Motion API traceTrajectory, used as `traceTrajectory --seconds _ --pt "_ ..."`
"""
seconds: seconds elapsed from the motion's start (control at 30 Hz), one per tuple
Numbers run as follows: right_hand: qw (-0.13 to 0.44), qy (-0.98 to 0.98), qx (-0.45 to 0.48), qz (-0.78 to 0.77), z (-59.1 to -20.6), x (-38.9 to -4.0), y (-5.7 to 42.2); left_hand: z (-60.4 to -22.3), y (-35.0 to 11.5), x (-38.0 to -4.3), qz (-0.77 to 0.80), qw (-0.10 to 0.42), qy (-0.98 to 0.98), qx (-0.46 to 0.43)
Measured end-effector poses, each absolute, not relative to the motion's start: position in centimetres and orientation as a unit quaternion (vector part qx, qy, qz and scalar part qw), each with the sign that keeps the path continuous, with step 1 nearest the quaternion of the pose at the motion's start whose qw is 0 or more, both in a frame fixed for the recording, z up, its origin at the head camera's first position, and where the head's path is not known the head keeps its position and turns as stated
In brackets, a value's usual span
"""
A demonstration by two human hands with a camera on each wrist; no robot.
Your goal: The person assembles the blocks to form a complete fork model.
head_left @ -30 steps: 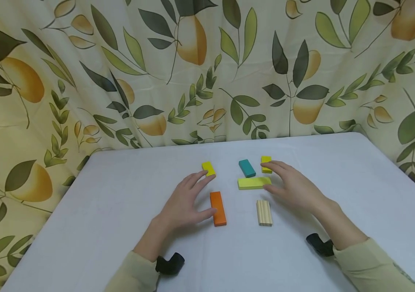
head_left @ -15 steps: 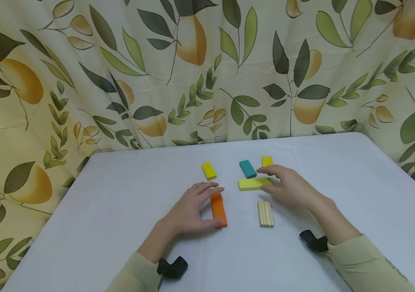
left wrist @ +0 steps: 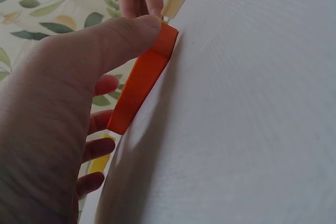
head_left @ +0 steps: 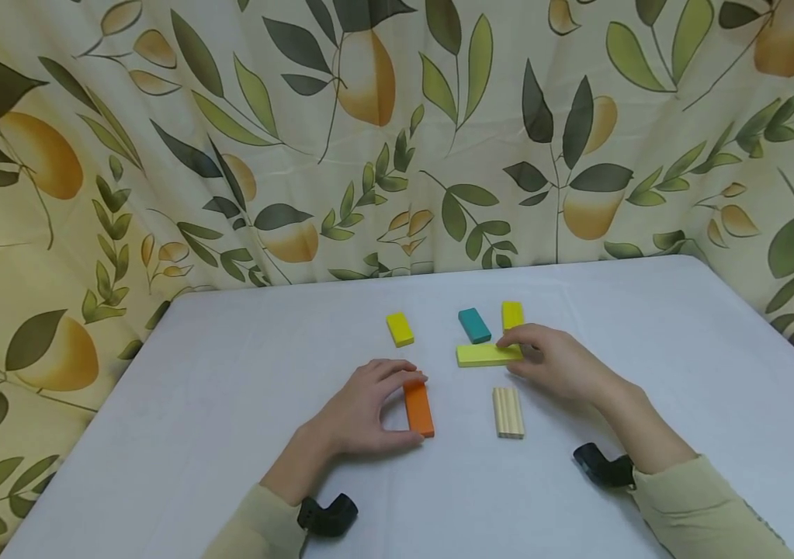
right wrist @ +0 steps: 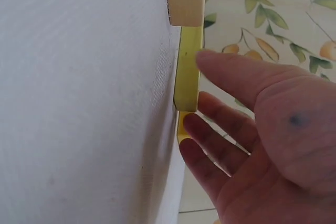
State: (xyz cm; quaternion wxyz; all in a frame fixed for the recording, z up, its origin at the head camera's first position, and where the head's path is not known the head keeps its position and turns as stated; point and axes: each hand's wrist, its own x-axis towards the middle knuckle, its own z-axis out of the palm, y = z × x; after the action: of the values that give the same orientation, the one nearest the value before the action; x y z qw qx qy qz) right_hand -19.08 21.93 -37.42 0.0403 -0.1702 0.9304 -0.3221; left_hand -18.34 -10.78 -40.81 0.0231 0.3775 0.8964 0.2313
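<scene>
Over the orange wooden block, my left hand has its thumb at the near end and its fingertips at the far end. The left wrist view shows that thumb on the end of the block. My right hand has thumb and index finger on either side of the right end of the long lime-yellow block, which lies crosswise. In the right wrist view its thumb meets the edge of the block. Just beyond stands a short yellow block, partly hidden by the right hand.
A teal block lies behind the lime-yellow one. Another short yellow block is farther left. A ridged, pale wooden block lies nearer. The white-covered table ends at a leaf-and-fruit patterned curtain.
My left hand has come down and nearer, from beside the left yellow block to both ends of the orange block. My right hand has lowered, its thumb and index finger drawing together round the lime-yellow block.
</scene>
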Motion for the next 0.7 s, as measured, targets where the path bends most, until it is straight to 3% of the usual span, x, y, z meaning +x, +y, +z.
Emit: traceTrajectory --seconds 0.7 --pt "0.022 0.939 -0.154 -0.307 -38.18 -19.56 22.00 -41.01 -10.99 -18.56 0.226 0.014 0.894 0.386"
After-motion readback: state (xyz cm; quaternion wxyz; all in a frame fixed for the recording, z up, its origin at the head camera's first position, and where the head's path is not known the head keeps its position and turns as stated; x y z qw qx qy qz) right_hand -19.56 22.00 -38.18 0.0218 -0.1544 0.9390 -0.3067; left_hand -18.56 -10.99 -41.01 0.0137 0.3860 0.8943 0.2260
